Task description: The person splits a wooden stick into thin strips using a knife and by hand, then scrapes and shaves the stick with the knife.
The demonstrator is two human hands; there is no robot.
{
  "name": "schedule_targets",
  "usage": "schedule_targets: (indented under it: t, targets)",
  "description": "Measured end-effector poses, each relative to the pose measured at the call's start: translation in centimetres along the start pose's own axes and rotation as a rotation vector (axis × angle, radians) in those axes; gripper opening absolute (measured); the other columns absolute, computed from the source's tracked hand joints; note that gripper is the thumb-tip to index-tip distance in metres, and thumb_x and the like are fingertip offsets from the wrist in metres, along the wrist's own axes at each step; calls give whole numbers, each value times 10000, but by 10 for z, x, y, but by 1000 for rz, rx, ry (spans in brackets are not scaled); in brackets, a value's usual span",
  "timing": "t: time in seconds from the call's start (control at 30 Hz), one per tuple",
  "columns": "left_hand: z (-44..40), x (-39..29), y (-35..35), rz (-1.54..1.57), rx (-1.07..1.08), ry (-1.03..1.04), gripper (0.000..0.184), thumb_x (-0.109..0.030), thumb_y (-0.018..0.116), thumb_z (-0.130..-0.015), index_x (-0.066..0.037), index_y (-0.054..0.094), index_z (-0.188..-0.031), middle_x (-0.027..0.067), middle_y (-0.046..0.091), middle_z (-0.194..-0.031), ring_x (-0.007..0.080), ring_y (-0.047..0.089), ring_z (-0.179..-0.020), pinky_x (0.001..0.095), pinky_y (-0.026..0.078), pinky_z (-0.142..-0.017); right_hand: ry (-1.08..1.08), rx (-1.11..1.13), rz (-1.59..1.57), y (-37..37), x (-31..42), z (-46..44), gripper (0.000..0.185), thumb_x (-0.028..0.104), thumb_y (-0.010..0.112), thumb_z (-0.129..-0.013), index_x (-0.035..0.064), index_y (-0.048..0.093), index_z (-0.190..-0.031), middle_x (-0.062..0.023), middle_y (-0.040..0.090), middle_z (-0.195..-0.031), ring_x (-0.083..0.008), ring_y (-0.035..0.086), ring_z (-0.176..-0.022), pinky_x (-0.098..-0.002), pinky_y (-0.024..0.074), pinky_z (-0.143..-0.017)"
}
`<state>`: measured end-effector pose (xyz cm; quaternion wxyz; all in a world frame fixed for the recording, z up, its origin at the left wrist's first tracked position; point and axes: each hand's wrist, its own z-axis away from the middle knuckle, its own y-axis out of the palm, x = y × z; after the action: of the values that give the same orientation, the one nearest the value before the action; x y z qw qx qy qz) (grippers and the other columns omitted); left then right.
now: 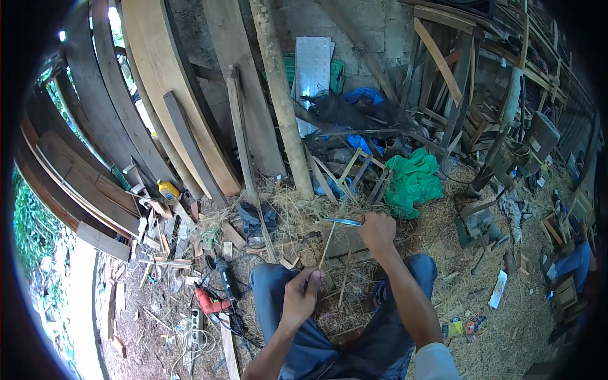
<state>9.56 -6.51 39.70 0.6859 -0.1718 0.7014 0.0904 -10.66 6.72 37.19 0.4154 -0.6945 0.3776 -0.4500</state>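
My left hand (303, 295) is closed around the lower end of a thin light wooden stick (328, 248), held above my left knee. The stick slants up and slightly right. My right hand (378, 233) is wrapped round the handle of a knife (343, 221), whose blade points left. The blade lies across or close to the stick's upper part; whether they touch I cannot tell. Beneath the hands, between my knees, a flat brownish block (347, 242) rests on the ground. My fingers hide most of the knife's handle.
A red power drill (211, 302), a dark power tool (225, 276) and a power strip (197, 326) lie left of my legs. Behind are leaning planks (152, 69), a pole (278, 95) and a green plastic sheet (413, 182). Another person's leg (573, 267) shows at the right.
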Motion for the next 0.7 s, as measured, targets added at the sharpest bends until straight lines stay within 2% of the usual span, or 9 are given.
schedule_targets:
  t: [0.07,0.13,0.2,0.27,0.33,0.4,0.43,0.5,0.7]
  targets:
    - [10,-8,-4,-11,31,5,215,-220,496,-972,-30,590,-934,-44,460,-667,11,344,-476,190,261,-430,5,-3,36,2,-14,-13,222,211,571,-822,39,687,-743,-186,658,-730,-349,659,-683,-432,529,-621]
    - [19,-16,-11,-33,54,9,220,-222,490,-974,-28,586,-936,-41,461,-664,15,349,-475,194,262,-424,316,-33,9,5,-40,-28,211,208,579,-817,39,688,-754,-191,665,-764,-371,658,-711,-447,532,-665]
    - [24,-20,-17,146,70,-193,214,-210,476,-979,-26,575,-934,-31,455,-660,24,346,-472,202,261,-413,224,-109,1,-3,-27,-24,188,209,594,-799,54,698,-779,-182,657,-715,-357,659,-695,-457,531,-651]
    - [18,-15,-18,249,109,-222,204,-200,460,-984,-29,564,-947,-24,436,-653,30,339,-469,201,259,-408,54,-119,-196,-7,-10,-9,173,215,605,-783,77,706,-808,-159,635,-637,-338,653,-644,-445,526,-602]
    - [15,-20,-16,360,121,-342,211,-211,446,-989,-34,556,-958,-23,421,-650,35,328,-462,200,257,-406,-50,-59,-249,-11,9,16,177,230,613,-772,100,713,-839,-137,611,-580,-332,637,-592,-442,519,-578]
    - [13,-17,-14,347,114,-312,213,-210,436,-993,-34,554,-968,-35,417,-659,22,334,-478,186,275,-416,-245,-67,-363,-5,25,47,108,183,626,-725,96,689,-728,-150,609,-577,-334,617,-543,-423,506,-537]
    - [9,-17,-10,337,110,-267,216,-209,427,-997,-34,551,-978,-47,412,-667,9,339,-493,172,292,-426,-243,-69,-359,-3,33,56,108,183,626,-725,96,689,-728,-150,609,-577,-334,617,-543,-423,506,-537]
    - [9,-21,-5,323,109,-250,219,-215,429,-997,-34,550,-968,-46,415,-667,9,343,-498,173,295,-427,-479,-84,-293,2,44,67,87,182,634,-708,125,696,-732,-132,605,-566,-320,607,-517,-407,491,-515]
    - [15,-16,-4,240,105,-234,215,-218,442,-993,-37,545,-939,-48,420,-665,8,355,-513,174,304,-442,-298,-92,-168,0,24,32,97,204,622,-731,124,668,-702,-112,584,-536,-317,605,-529,-429,478,-530]
